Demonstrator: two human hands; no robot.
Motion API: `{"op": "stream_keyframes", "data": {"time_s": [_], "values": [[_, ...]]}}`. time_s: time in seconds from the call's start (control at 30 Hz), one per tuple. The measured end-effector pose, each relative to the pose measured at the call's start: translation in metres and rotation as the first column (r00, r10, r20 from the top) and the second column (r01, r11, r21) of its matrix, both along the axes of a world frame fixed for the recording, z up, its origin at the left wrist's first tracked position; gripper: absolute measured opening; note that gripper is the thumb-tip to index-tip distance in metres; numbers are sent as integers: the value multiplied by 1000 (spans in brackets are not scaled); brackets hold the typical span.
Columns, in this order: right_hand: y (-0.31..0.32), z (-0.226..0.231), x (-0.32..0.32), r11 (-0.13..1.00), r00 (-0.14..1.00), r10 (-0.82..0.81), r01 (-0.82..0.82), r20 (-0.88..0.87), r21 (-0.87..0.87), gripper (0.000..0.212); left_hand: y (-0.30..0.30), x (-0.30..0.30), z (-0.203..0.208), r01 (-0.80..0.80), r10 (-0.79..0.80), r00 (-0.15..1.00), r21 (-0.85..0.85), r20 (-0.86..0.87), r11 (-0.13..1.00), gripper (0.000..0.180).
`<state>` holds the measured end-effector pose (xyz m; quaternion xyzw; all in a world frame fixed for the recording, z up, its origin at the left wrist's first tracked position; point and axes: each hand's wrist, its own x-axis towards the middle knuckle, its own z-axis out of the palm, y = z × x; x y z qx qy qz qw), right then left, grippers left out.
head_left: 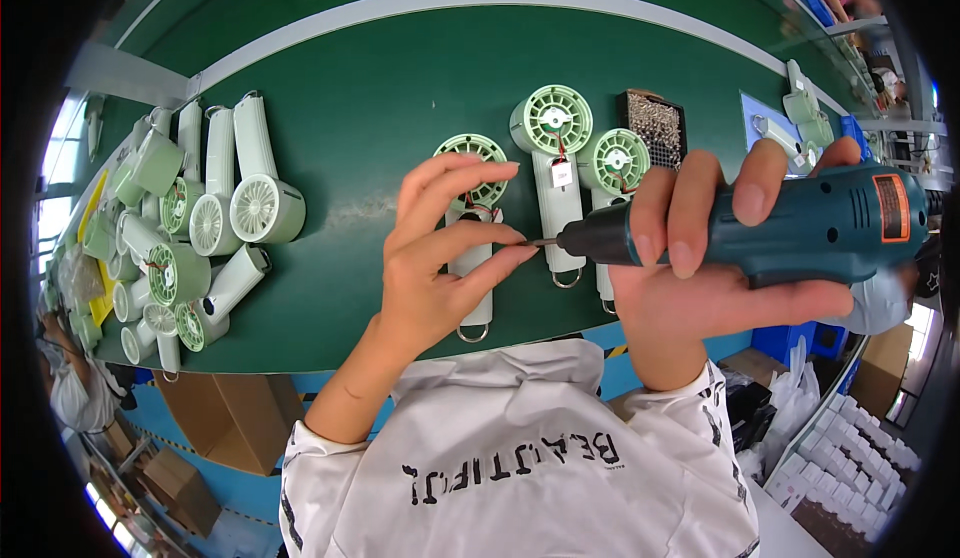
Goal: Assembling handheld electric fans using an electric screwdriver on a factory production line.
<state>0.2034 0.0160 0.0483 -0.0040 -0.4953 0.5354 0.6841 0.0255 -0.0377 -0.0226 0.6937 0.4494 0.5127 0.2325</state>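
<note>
Screwdriver (800,226), teal and electric, clamped in the right hand (700,278) at three o'clock of the view, fingers wrapped over the barrel, thumb beneath; black nose aimed toward nine o'clock, thin bit (545,242) poking out level; left hand (440,258) right there at the tip, thumb and forefinger pinched shut around the bit's end, other fingers fanned loose above; whatever sits in that pinch too small to make out; both hands raised over the green table (350,98), just above three pale green handheld fans lying open-faced in a row; nearest fan (470,258) half hidden under the left hand, ring loop showing at six o'clock of it; middle fan (555,158) just behind the bit, round grille at its twelve o'clock end, red wires and a small white tag on the handle; third fan (615,163) close at three o'clock of that one, handle running behind the right hand's fingers; black tray of small screws (655,123) at one o'clock of the third fan, touching or nearly so; heap of finished fans (190,228) well apart at nine o'clock, white handles and green heads jumbled together; more fan parts (800,108) off at two o'clock by the table's far edge; brown cartons (220,418) below the table at seven o'clock.
</note>
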Motion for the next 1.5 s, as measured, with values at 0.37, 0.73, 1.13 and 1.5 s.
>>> {"op": "stream_keyframes", "data": {"time_s": [0.37, 0.73, 1.13, 1.5], "values": [[0, 3, 0, 997, 996, 83, -83, 36, 6, 88, -4, -4, 4, 11, -14, 995, -37, -99, 999, 21], [4, 9, 4, 981, 977, 173, -183, 126, 70, 90, 3, -6, 17, 48, -55, 985, -46, -165, 998, 13], [7, -1, 1, 975, 973, 214, -218, 90, 43, 89, 1, -12, 14, 20, -33, 986, -77, -165, 997, 19], [-1, 1, -1, 977, 968, 160, -184, 194, 110, 97, -1, -7, 14, 12, -30, 974, -81, -224, 997, 14]]}}
